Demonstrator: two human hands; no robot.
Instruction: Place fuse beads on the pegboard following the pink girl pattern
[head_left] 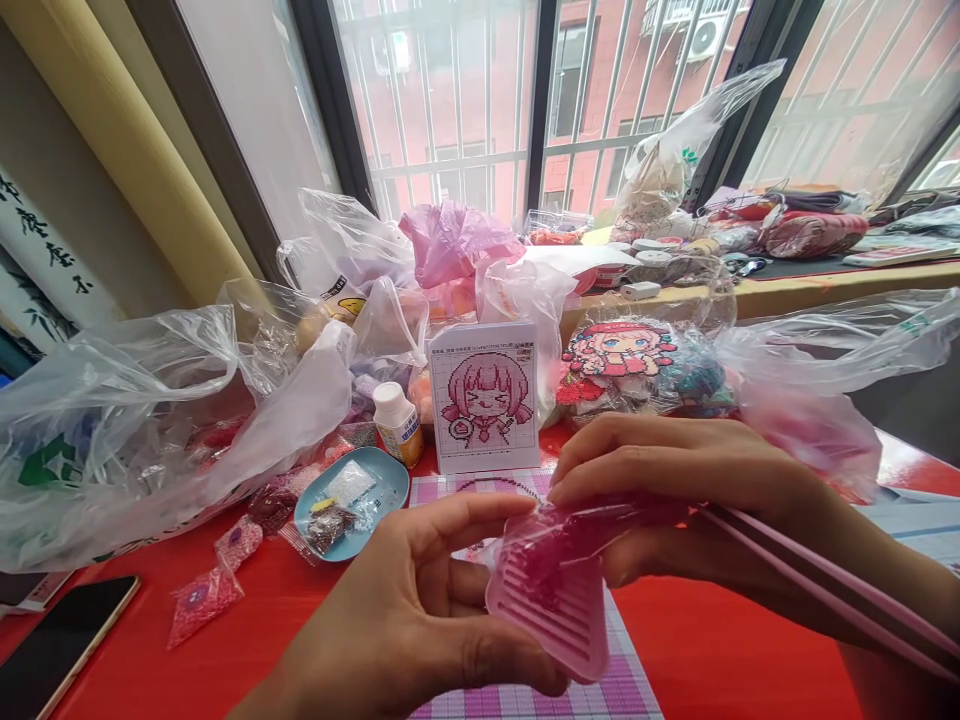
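A pink ridged tray (551, 625) is held at its left side between the thumb and fingers of my left hand (420, 600). Over the tray, my right hand (690, 480) grips a small clear bag of dark pink beads (574, 545), whose open-looking end lies against the ridges. Pink beads show on or just above the tray; bag and tray overlap there. Pink tweezers (832, 580) stick out under my right hand toward the wrist. Beneath both hands lies a purple checked pegboard (626, 670) with part of a dark bead outline on it.
A pixel-pattern card (485, 400) stands behind the board. Left of it are a white bottle (396, 425), a blue dish (352, 503) with small bags, bead packets (206, 600) and a phone (67, 645). Plastic bags (135, 430) and a finished bead figure (619, 350) line the back.
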